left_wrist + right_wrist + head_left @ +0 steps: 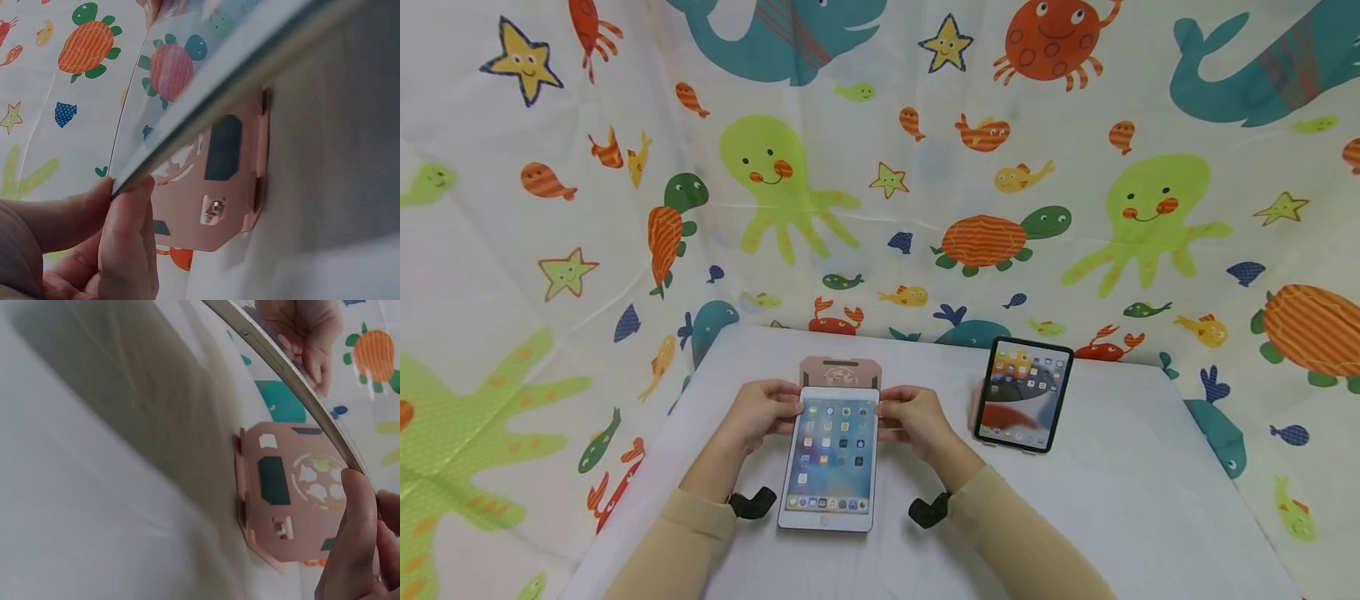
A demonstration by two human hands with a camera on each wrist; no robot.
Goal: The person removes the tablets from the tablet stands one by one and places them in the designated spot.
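Observation:
A white tablet (829,458), its screen lit with app icons, is held by both hands at its upper side edges. My left hand (766,408) pinches the left edge between thumb and fingers. On the opposite edge my right hand (917,419) pinches the tablet the same way. Behind the tablet's top stands a rose-pink tablet stand (841,367) with cut-outs and dark pads. In the right wrist view, the tablet (294,378) is seen edge-on, tilted in front of the stand (275,534). The tablet hides much of the stand in the head view.
To the right, a black-framed tablet (1024,396) leans on a pink stand, its screen lit. A white cloth covers the table (1120,483). Behind it hangs a curtain (850,200) printed with sea animals. Black wrist cameras (930,510) sit on both wrists.

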